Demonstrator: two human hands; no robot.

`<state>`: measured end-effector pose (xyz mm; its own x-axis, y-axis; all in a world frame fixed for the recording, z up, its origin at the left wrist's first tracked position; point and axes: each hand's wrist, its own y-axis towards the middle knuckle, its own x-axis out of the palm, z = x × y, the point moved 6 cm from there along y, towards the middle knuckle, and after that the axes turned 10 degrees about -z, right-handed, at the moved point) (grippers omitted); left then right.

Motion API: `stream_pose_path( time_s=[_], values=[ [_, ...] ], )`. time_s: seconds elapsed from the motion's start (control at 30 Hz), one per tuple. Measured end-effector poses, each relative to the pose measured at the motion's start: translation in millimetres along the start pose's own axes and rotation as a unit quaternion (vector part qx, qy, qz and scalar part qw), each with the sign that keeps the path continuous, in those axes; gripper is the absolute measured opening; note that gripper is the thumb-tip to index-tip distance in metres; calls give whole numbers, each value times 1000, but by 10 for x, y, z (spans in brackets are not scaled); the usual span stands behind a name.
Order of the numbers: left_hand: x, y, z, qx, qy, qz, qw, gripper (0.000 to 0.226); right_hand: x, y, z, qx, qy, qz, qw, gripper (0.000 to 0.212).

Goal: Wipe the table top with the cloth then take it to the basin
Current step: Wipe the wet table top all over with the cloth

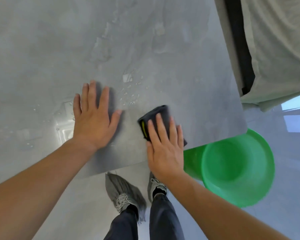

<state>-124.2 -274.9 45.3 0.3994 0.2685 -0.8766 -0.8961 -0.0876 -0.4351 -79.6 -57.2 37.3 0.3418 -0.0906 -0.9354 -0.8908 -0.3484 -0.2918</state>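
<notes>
Grey stone table top (59,49) fills the frame, water beads at centre; green basin (232,167) sits on the floor, lower right. Your left hand (95,122) lies flat and empty; your right hand (164,148) presses flat on the dark folded cloth (156,111) near the edge.

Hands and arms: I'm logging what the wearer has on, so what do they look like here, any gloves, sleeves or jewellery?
Both are bare. The left hand and right hand wear no gloves, and no rings, watch or wristband show. Both forearms are uncovered as far as the picture's edge; no sleeve is visible.
</notes>
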Motion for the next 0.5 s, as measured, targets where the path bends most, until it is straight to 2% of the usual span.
stream_pose_path(
  time_s=[0.07, 0.13, 0.27, 0.3, 0.33, 0.5],
  values=[
    [-7, 88, -106, -18, 11, -9, 1000, 77, 20, 26, -26, -69, -18, -19, 997, 59],
    [31, 134, -181, -26, 24, -20, 999, 78, -77, 286, 104, -79, -32, -18, 996, 59],
    [91, 164, -246, -16, 9, -31, 999, 79, -346, 995, 388, 93, 36, 24, 995, 59],
    [94, 170, -255, -13, -1, -39, 999, 81, -343, 1013, 325, 106, 39, 29, 993, 59],
    [91, 172, -266, -12, -12, -48, 999, 82, -313, 953, 224, 92, 30, 30, 995, 59],
    [33, 162, -280, 5, -57, -73, 996, 78, -71, 347, -155, -91, -44, -41, 994, 60]
  ],
)
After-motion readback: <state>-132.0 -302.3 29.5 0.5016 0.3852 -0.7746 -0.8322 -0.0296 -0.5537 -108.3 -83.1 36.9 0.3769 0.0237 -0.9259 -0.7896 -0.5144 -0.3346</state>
